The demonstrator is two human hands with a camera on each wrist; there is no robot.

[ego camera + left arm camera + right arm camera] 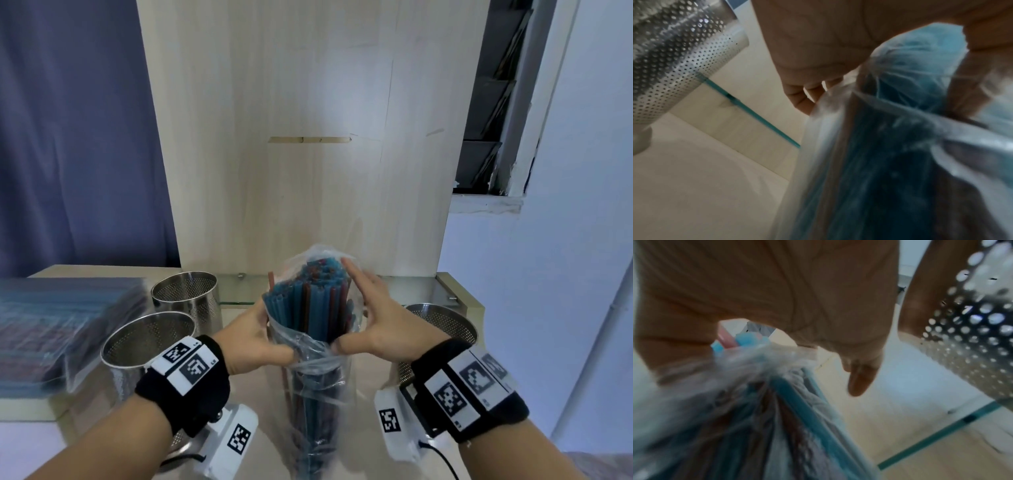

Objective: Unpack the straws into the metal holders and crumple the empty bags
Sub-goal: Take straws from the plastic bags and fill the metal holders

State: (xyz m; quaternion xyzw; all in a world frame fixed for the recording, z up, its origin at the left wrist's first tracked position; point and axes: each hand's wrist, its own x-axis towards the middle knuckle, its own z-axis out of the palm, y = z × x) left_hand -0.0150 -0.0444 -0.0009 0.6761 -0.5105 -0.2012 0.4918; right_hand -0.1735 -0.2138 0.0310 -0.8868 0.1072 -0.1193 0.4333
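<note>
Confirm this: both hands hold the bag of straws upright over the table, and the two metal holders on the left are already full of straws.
Not quite. Both hands do hold the bag of straws upright, but the head view shows the two left metal holders empty.

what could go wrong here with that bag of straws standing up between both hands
1. The straws stick out above the pushed-down clear bag; one red straw already leans out to the side, so some may spill onto the table.
2. The left hand and right hand pinch only thin plastic, which might slip.
3. A tipping bundle could knock the metal holder beside it.
</note>
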